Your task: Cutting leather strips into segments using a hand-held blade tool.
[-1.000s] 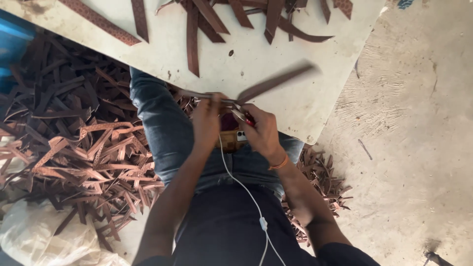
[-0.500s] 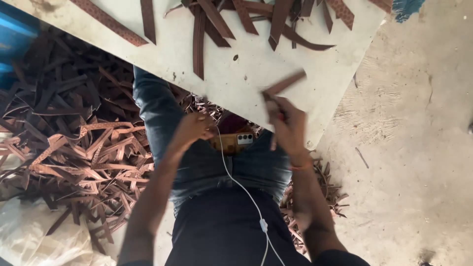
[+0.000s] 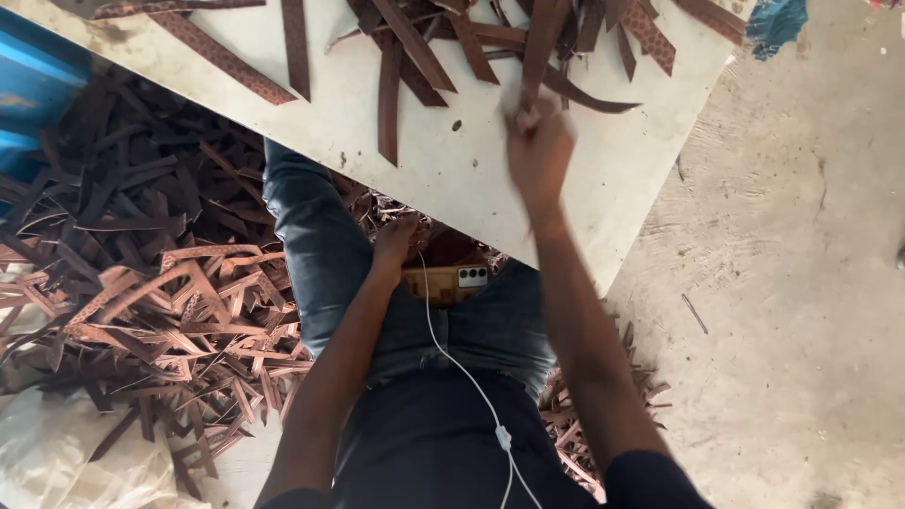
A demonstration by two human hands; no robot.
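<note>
**Brown strip gripped at the board's pile; much of the scene blurred or cut off**

The right hand (image 3: 539, 151) is smeared by motion, so its fingers cannot be counted; it is seen closed around the lower end of a long brown strip (image 3: 539, 47), which runs up from the fist toward the top edge of the frame. The upper end of that strip is cut off by the frame and mixed in with the other strips (image 3: 443, 42) heaped on the white board (image 3: 377, 188), so its full length cannot be made out. The strip is narrow, flat and dark reddish brown; whether a pattern is pressed into it cannot be told through the blur.

The left hand (image 3: 396, 240) is held low at the lap, just below the board's near edge. Its fingers are curled downward and partly hidden by the board's shadow; whether anything is pinched in them cannot be told. Just beside it a phone (image 3: 446, 281) is laid on the blue jeans (image 3: 320, 254), with a white cable (image 3: 462, 377) led down from it across the dark shirt.

On the floor at the left a large heap of brown offcuts (image 3: 151, 292) is spread, lighter pieces on top of darker ones. A smaller scatter (image 3: 584, 424) is half hidden behind the right forearm. A blue container (image 3: 38, 85) is cropped at the left edge, and a pale sack (image 3: 66, 462) at the lower left corner.
</note>
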